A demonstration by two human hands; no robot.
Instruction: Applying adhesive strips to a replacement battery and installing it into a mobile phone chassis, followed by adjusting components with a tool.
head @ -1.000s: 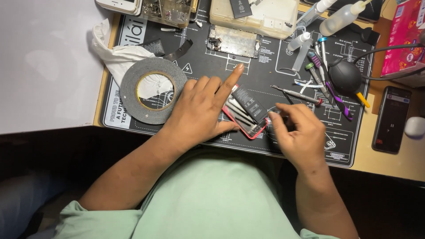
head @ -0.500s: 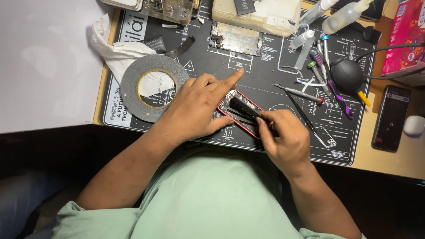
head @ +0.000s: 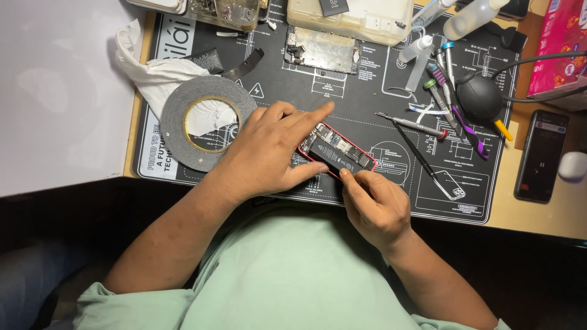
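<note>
At the nine o'clock side of the black repair mat (head: 367, 79), a roll of grey double-sided tape (head: 177, 131) lies flat over a crumpled white cloth (head: 150, 76), apart from the work. Just to its right, the left hand (head: 266, 153) lies palm down, fingers spread and index extended toward one o'clock, thumb and fingers bracing the near end of the opened red-framed phone (head: 336, 153); it pins the phone rather than closing around it. The phone lies at mat centre, tilted from ten to four o'clock, internals exposed. The right hand (head: 376, 205), at five o'clock of the phone, is loosely curled, thumb tip pressing on the frame's lower edge; whether it holds a tool cannot be told. Judgement: the step is best done with the left hand keeping the chassis flat and steady while the right applies light, even pressure, clear of exposed connectors. Screwdrivers (head: 443, 91) and a black dust blower (head: 480, 98) lie at two o'clock, well apart.
</note>
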